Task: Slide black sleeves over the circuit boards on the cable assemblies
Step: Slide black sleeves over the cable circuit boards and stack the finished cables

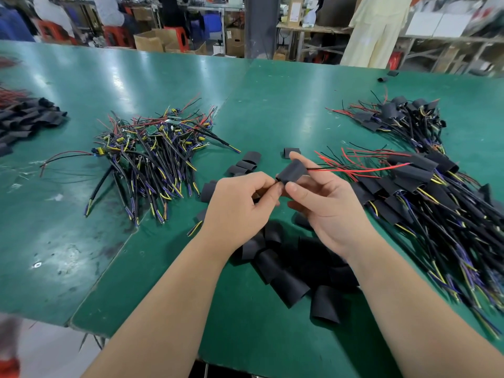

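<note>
Black sleeve [293, 170] sits up in the air over the green table [163, 85], between two bare hands. The right hand [324, 211] holds this sleeve with its thumb under it and its first finger on top, palm turned up and the other fingers bent loosely. The left hand [240, 205] is just left of the sleeve, with its back to the camera and its fingers curled in. Its thumb and first finger pinch the cable assembly [354, 168] right at the sleeve's near end, and the fingers hide most of that part. Thin red and black wires from the assembly stick out of the sleeve's far end and point right. Both forearms reach up from the bottom edge and meet at the sleeve. Below the sleeve lies a heap of loose sleeves [294, 268]. Far left of the sleeve is a pile of bare cables [152, 154] with yellow and purple wires. Right of the sleeve is a big pile of covered cables [436, 200], and behind that is a smaller pile [403, 118].
</note>
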Tool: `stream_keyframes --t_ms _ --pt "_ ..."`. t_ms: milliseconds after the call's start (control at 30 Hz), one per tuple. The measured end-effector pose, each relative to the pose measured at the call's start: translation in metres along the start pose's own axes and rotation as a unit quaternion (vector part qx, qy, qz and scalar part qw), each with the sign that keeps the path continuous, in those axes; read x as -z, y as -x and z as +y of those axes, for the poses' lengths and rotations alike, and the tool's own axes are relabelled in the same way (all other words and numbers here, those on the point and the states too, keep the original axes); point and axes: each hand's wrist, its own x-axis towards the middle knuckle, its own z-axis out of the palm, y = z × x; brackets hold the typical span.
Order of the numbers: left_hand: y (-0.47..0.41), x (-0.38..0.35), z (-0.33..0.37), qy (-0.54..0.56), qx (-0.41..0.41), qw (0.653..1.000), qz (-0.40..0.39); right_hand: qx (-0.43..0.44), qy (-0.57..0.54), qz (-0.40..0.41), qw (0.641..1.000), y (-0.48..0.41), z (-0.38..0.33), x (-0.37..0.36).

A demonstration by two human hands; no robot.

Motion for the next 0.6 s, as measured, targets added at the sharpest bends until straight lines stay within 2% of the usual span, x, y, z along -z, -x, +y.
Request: stream_keyframes --t_ms 100,167,333,433,467,533,600 --pt "0.0 0.0 0.001 -0.002 0.013 1.0 0.022 0.009 -0.014 0.017 1.0 0.001 -0.003 -0.004" --pt "-0.001 0.0 0.001 0.001 0.025 0.999 0.027 0.004 -0.03 0.07 0.997 0.0 -0.004 -0.009" --pt "-0.003 0.001 -0.003 0.022 0.06 0.997 0.038 -0.003 -0.194 0.195 0.962 -0.002 -0.024 -0.008" --pt "-0.006 0.006 -0.012 -0.01 0.093 0.993 0.077 0.062 -0.273 0.239 0.93 -0.002 -0.056 0.013" --pt "-0.008 0.008 -0.017 -0.045 0.105 0.989 0.09 0.089 -0.269 0.253 0.925 -0.001 -0.066 0.022" --pt "-0.01 0.013 -0.028 -0.146 0.137 0.974 0.103 0.119 -0.155 0.307 0.931 -0.003 -0.081 0.043" --pt "-0.009 0.016 -0.039 -0.274 0.205 0.935 0.091 0.098 0.088 0.357 0.925 -0.004 -0.088 0.064"
